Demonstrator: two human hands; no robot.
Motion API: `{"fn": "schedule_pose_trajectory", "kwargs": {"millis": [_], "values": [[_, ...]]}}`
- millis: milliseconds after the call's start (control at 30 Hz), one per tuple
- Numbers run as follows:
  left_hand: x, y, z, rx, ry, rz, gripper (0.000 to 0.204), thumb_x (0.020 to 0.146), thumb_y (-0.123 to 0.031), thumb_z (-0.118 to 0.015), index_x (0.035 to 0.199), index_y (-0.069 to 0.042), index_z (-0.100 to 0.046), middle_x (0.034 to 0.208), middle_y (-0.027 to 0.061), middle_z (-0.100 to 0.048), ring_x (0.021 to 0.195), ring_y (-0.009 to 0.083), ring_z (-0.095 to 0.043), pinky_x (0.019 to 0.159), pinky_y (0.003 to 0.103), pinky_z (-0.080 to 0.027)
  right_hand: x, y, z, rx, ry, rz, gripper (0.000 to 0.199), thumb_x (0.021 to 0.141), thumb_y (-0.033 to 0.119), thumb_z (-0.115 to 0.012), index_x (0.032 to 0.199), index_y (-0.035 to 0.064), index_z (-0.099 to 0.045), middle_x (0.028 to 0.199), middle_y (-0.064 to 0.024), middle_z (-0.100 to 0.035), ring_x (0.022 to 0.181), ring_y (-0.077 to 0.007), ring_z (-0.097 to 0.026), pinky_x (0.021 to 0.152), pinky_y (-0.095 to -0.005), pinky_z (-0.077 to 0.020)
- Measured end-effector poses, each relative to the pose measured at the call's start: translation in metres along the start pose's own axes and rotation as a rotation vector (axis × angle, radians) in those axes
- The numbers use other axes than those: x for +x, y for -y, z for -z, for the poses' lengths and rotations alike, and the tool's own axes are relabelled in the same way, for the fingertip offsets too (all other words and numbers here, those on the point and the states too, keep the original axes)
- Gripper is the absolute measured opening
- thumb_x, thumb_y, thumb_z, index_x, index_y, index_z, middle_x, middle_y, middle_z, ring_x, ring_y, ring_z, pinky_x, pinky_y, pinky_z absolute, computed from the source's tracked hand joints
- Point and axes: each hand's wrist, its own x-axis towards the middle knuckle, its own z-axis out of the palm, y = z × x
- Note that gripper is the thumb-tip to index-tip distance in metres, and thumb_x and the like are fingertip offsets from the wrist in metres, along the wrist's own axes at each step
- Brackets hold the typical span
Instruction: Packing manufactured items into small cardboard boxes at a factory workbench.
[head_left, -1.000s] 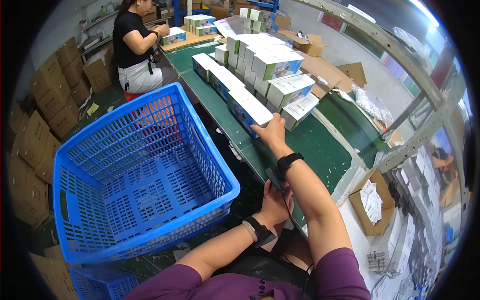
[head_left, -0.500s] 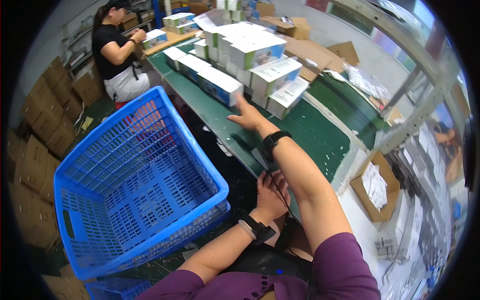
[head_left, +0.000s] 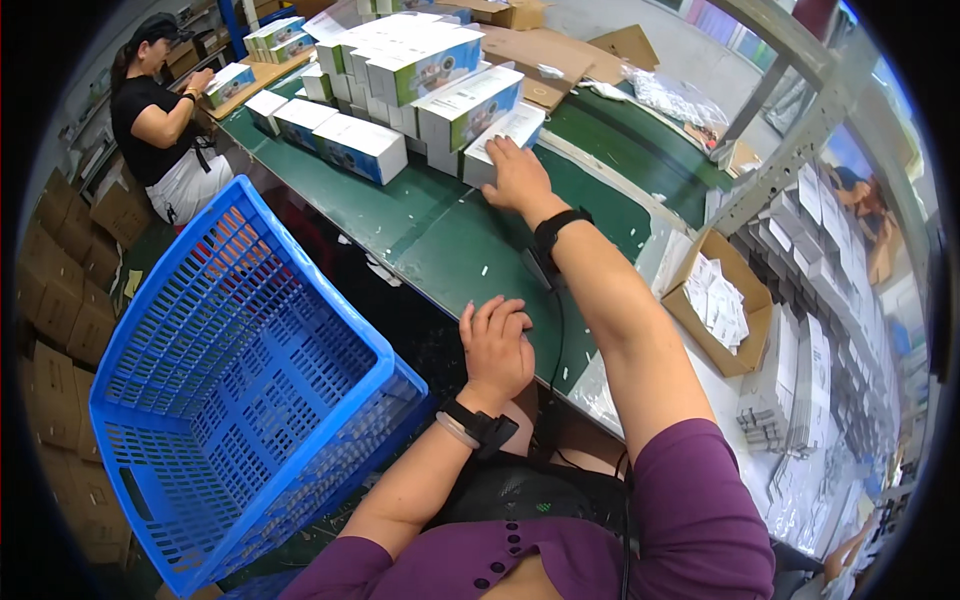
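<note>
Shifted from the front boxes (head_left: pixel 355 150), the right hand (head_left: pixel 520 182) lies spread on the rightmost box (head_left: pixel 520 127) — long axis slanting away rightward across the green table (head_left: pixel 440 240); left hand (head_left: pixel 497 345) loosely spread — blue basket (head_left: pixel 365 345) alongside.

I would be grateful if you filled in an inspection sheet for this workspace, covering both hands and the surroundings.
Surface: green worktop, dotted with small white scraps.
Job's things: printed boxes, some stacked, with a row beside them.
Clutter: loose cardboard and whitish plastic beyond the boxes.
Left hand: by the worktop's near edge, holding nothing visible.
Right hand: fingers on the end box; grip unclear.
Cables: thin dark cable below the right wrist; far end hidden.
Surroundings: blue perforated crate and brown cartons at left, a co-worker farther off, white packets boxed at right.
</note>
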Motion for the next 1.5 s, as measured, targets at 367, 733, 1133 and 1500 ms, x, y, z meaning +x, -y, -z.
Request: {"fn": "schedule_pose_trajectory", "kwargs": {"millis": [367,733,1133,1500], "values": [[-0.006,0.010,-0.004,-0.059,-0.039,-0.025,0.033,0.081,-0.007,-0.058,0.114,-0.005,-0.051,0.124,0.0131,-0.056,0.120,0.0325,-0.050,0.111,0.052,-0.026,-0.117,0.008,0.082,0.092,0.256,-0.012,0.074,0.075,0.025,-0.066,0.142,0.0021,-0.044,0.149,-0.0201,-0.041,0.139,-0.0306,-0.040,0.113,-0.0384,-0.0355],[0.002,-0.055,0.035,-0.259,0.054,0.194,0.100,0.066,-0.040,-0.089,0.137,0.004,-0.034,0.131,0.0232,-0.047,0.119,0.0380,-0.050,0.099,0.042,-0.044,-0.292,0.032,0.196,0.855,0.005,-0.357,0.044,0.090,0.007,-0.057,0.134,0.0003,-0.051,0.122,-0.0145,-0.064,0.109,-0.0232,-0.064,0.095,-0.0341,-0.0485],[0.000,0.004,0.052,-1.144,0.058,0.512,0.046,0.090,-0.027,-0.058,0.125,0.001,-0.048,0.114,0.0121,-0.059,0.108,0.0226,-0.059,0.093,0.035,-0.048,-0.352,0.014,0.204,1.004,-0.253,-0.567,0.031,0.095,0.004,-0.055,0.126,-0.0002,-0.057,0.116,-0.0084,-0.066,0.098,-0.0141,-0.064,0.090,-0.0279,-0.0499],[0.003,-0.017,0.054,-1.428,0.330,0.547,0.048,0.094,-0.034,-0.044,0.124,0.003,-0.051,0.116,0.0166,-0.062,0.105,0.0262,-0.063,0.094,0.038,-0.050,-0.364,-0.010,0.221,1.111,-0.100,-0.547,0.026,0.098,0.013,-0.055,0.120,0.0012,-0.060,0.100,-0.0052,-0.067,0.086,-0.0093,-0.062,0.077,-0.0245,-0.0515]]}}
